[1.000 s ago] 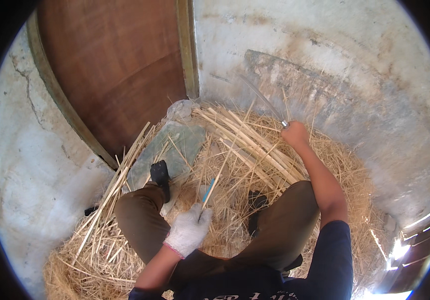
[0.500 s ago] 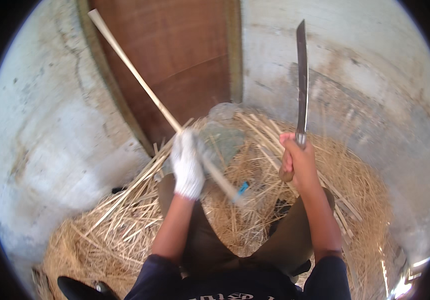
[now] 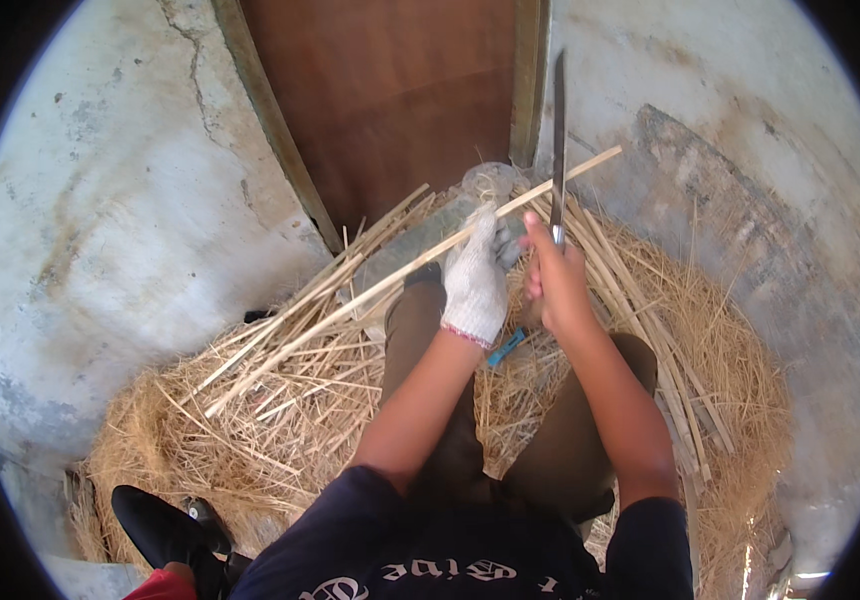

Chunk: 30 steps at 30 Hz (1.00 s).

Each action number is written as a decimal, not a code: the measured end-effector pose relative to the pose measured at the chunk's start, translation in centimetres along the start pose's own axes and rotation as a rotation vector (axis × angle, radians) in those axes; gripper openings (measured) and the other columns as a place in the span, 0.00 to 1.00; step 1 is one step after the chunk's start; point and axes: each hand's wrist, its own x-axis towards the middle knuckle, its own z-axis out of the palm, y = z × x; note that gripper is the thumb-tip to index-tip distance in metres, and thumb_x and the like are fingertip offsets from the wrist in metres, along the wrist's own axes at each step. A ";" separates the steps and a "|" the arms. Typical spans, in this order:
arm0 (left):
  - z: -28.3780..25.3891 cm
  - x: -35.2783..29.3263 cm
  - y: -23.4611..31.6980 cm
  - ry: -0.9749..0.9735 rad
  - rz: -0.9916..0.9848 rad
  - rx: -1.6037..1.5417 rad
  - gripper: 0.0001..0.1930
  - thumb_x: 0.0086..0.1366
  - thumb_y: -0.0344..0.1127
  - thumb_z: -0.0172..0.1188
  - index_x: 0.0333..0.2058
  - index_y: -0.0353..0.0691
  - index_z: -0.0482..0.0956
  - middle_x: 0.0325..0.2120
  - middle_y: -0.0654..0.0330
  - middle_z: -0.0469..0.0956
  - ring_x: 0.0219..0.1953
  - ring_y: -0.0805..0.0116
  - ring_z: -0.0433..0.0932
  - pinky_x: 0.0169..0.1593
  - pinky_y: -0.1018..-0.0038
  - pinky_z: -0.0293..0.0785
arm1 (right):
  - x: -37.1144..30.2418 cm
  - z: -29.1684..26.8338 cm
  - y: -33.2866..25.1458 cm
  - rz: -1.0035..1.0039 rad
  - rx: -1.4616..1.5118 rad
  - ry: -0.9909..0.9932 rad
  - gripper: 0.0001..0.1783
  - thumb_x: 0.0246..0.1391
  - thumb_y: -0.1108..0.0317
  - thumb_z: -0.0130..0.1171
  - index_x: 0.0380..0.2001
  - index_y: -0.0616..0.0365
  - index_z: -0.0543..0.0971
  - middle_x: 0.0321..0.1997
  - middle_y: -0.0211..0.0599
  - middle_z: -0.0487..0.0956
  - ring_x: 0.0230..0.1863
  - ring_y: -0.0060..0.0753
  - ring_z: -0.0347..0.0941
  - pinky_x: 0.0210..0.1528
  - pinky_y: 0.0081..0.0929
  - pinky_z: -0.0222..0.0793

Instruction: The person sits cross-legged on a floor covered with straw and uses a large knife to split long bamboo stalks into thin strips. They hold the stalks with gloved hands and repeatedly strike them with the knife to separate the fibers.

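My left hand (image 3: 477,280), in a white knitted glove, is closed around a long pale bamboo strip (image 3: 410,272). The strip slants from the straw at lower left up to the right, past the machete. My bare right hand (image 3: 560,285) grips the machete's handle, and its long dark blade (image 3: 559,130) points upward. Blade and strip cross in the picture just above my right hand; whether they touch I cannot tell. Below my hands, between my legs, lies a small blue object (image 3: 506,347) on the shavings.
Straw-like shavings (image 3: 720,340) and loose strips (image 3: 640,295) cover the floor on both sides. Ahead stand a brown door (image 3: 390,100) and stained pale walls (image 3: 110,200). At lower left are a black rounded object (image 3: 155,525) and a bit of red cloth (image 3: 162,585).
The strip has swung from leaning up-left to slanting up-right. My left hand has moved right, close to my right hand. The machete has shifted left, and the whole view has turned slightly.
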 end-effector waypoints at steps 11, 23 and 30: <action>-3.4 0.0 -1.6 0.053 -0.164 0.243 0.11 0.73 0.40 0.59 0.48 0.41 0.79 0.38 0.63 0.79 0.40 0.70 0.76 0.48 0.71 0.75 | 5.6 0.1 0.5 -0.065 0.212 0.061 0.11 0.59 0.62 0.67 0.33 0.58 0.79 0.14 0.20 0.61 0.13 0.20 0.56 0.20 0.27 0.57; 2.0 -8.0 13.8 -0.393 0.131 2.174 0.26 0.68 0.51 0.58 0.53 0.34 0.79 0.39 0.40 0.82 0.46 0.41 0.81 0.53 0.54 0.75 | 6.4 -3.6 -2.3 -0.158 0.249 -0.003 0.11 0.59 0.64 0.64 0.29 0.60 0.77 0.14 0.23 0.63 0.13 0.20 0.57 0.20 0.27 0.57; 0.5 -9.2 11.3 -0.531 0.168 2.076 0.17 0.68 0.42 0.60 0.48 0.35 0.80 0.36 0.42 0.83 0.41 0.38 0.81 0.46 0.52 0.75 | 6.3 -4.7 -2.8 -0.226 0.187 -0.010 0.15 0.60 0.59 0.68 0.30 0.57 0.76 0.13 0.21 0.63 0.12 0.18 0.57 0.18 0.24 0.57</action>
